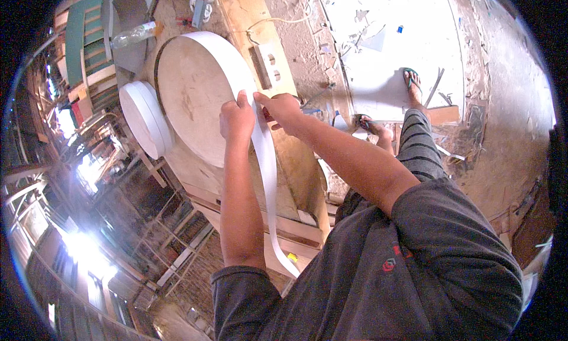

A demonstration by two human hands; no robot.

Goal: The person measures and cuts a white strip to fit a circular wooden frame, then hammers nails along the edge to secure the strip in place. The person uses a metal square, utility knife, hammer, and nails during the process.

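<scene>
A large round wooden board (192, 98) stands tilted on the workbench, with a white edging strip (268, 178) running along its rim. The strip's loose end hangs down past the bench edge toward my body. At the board's right side, my left hand (238, 119) is closed on the strip, thumb up against it. Just beside it, my right hand (280, 110) pinches the same strip from the other side, fingers curled. Both thumbs nearly meet on the white band. Whether the strip is stuck to the board under my hands is hidden.
A smaller white-edged round piece (142, 119) stands left of the board. Behind lie a clear plastic bottle (135, 36), a grey tool (198, 11) and a cable (278, 20). A white notched block (270, 64) sits on the bench. Scraps litter a white floor sheet (378, 75).
</scene>
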